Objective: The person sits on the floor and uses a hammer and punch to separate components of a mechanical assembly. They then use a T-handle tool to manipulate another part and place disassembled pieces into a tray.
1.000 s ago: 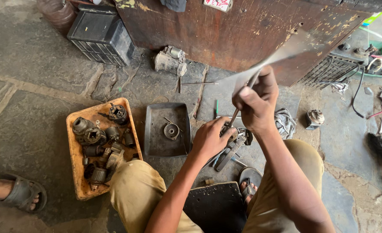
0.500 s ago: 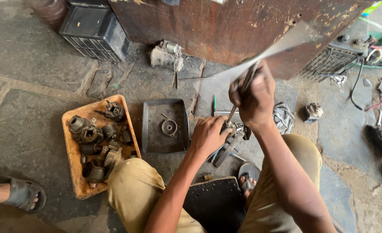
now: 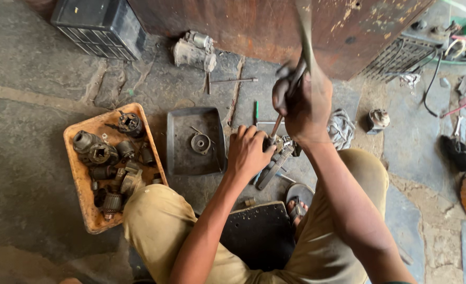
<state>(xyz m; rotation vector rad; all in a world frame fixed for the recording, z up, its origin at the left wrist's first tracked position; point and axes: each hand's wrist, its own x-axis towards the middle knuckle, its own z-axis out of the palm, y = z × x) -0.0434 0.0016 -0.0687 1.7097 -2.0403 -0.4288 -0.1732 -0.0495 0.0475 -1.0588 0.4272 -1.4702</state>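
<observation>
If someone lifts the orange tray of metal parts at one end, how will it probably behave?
The orange tray probably feels heavy, since many metal parts crowd it. Its round pieces would likely roll and slide to the lower end. The tray looks thin, so it may flex.

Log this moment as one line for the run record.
left hand: pressing down metal part on floor | right hand: grip shut on tool handle, raised | orange tray of parts at left | dark tray beside it

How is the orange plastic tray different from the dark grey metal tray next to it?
The orange plastic tray is crowded with grimy metal parts; the dark grey metal tray holds one round part and little else. The orange tray lies skewed and looks longer; the grey tray lies straighter. Both are shallow, rectangular and rest on the stone floor.
</observation>
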